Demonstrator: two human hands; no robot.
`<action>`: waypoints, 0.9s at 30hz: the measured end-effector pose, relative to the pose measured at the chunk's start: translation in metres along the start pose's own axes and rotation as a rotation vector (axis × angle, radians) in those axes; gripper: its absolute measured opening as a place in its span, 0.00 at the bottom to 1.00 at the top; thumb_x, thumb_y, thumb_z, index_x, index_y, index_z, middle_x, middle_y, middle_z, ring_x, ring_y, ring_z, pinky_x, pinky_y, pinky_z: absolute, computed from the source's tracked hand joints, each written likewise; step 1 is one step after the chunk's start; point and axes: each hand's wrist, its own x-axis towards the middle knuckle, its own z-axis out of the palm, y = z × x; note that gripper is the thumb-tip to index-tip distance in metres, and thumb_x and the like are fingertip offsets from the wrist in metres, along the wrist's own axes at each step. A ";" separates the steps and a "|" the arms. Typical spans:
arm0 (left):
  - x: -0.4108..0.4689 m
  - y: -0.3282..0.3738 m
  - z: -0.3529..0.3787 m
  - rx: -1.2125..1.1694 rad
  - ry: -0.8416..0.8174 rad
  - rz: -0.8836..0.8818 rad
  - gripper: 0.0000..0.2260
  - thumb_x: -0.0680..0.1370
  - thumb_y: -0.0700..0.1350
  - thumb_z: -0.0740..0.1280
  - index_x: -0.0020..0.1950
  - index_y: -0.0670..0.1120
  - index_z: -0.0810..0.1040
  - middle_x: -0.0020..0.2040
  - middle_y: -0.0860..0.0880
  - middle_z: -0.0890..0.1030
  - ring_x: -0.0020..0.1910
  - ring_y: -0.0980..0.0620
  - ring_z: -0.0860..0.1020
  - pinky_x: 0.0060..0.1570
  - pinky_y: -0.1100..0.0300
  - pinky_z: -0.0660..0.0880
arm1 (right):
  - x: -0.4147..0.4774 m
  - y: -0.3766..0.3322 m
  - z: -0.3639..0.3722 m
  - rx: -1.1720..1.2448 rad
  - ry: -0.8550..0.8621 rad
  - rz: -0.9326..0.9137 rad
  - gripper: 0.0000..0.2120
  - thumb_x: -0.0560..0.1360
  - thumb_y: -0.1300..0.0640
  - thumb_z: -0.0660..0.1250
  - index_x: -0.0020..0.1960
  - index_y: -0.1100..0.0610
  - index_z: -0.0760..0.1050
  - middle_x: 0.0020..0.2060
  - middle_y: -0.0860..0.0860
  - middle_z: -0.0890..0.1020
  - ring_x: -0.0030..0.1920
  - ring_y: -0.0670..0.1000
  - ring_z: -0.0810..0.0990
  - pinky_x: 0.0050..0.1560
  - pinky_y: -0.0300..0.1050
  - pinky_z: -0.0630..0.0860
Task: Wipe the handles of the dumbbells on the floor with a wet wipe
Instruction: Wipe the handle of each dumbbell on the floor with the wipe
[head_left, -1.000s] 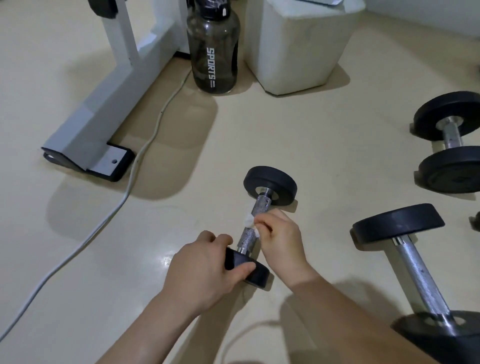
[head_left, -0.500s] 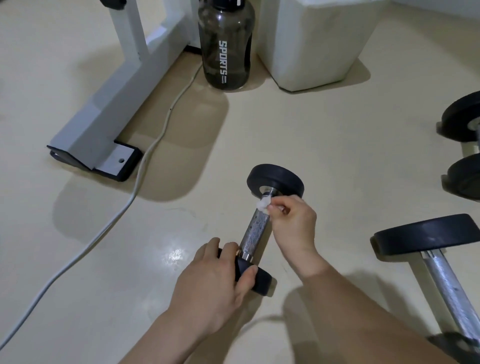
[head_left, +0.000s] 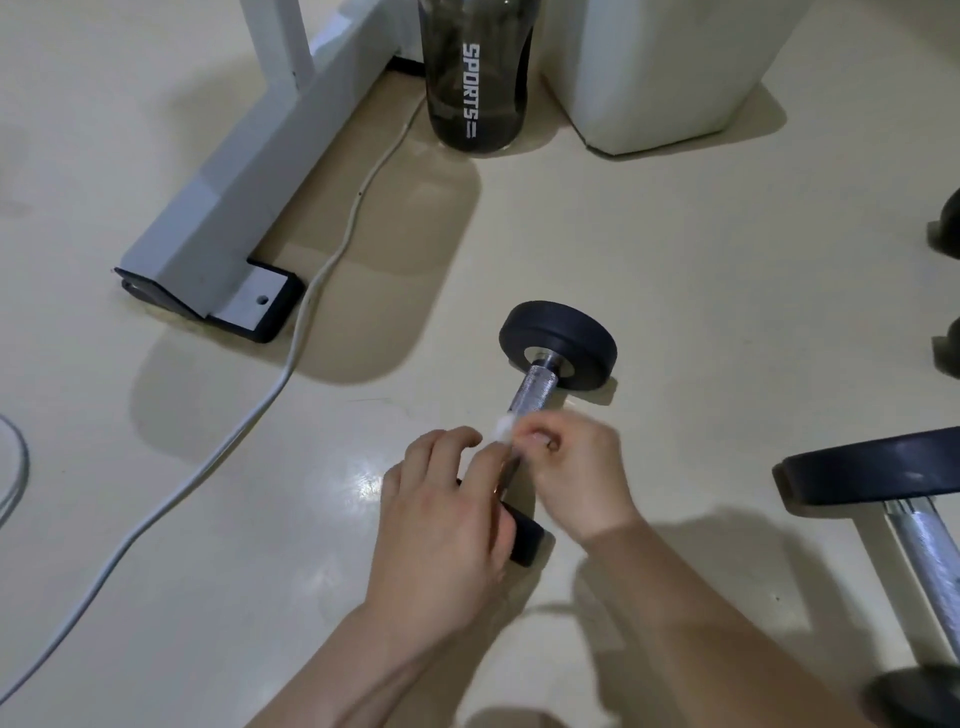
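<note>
A small dumbbell (head_left: 535, 387) with black end weights and a knurled metal handle lies on the cream floor. My left hand (head_left: 447, 514) grips its near end weight (head_left: 524, 538) from above. My right hand (head_left: 569, 467) pinches a small white wet wipe (head_left: 503, 428) against the near part of the handle; the hand and wipe are motion-blurred. The handle's far half and far weight are uncovered. A larger dumbbell (head_left: 904, 514) lies at the right, with its chrome handle running toward the bottom right corner.
A dark "SPORTS" bottle (head_left: 475, 78) and a white bin (head_left: 660, 73) stand at the back. A white machine leg (head_left: 239, 197) with a black foot is at the left, with a white cable (head_left: 291, 364) trailing across the floor. Another dumbbell's weights (head_left: 948, 291) show at the right edge.
My right hand has slid the wipe back down the handle from the far weight toward the near end. My left hand keeps its grip on the near weight. The camera moved closer.
</note>
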 end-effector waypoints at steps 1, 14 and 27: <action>0.007 0.000 -0.001 -0.016 -0.010 0.013 0.17 0.68 0.45 0.60 0.56 0.51 0.77 0.56 0.49 0.77 0.54 0.46 0.73 0.48 0.53 0.72 | -0.012 -0.004 0.004 -0.030 -0.080 -0.020 0.12 0.68 0.55 0.59 0.38 0.37 0.74 0.34 0.41 0.78 0.39 0.47 0.78 0.43 0.50 0.78; 0.092 -0.047 -0.022 -0.015 -0.262 -0.249 0.13 0.64 0.54 0.77 0.39 0.53 0.75 0.35 0.54 0.78 0.39 0.51 0.76 0.30 0.61 0.65 | -0.030 -0.021 0.033 0.406 -0.088 0.171 0.12 0.70 0.49 0.66 0.50 0.36 0.75 0.44 0.34 0.81 0.48 0.39 0.81 0.55 0.51 0.77; 0.140 -0.024 0.011 0.308 -0.151 -0.072 0.18 0.80 0.60 0.51 0.46 0.52 0.75 0.44 0.48 0.81 0.43 0.44 0.78 0.34 0.59 0.62 | 0.045 -0.030 0.012 0.188 0.129 0.107 0.16 0.70 0.49 0.61 0.53 0.31 0.71 0.48 0.33 0.80 0.47 0.40 0.81 0.51 0.51 0.79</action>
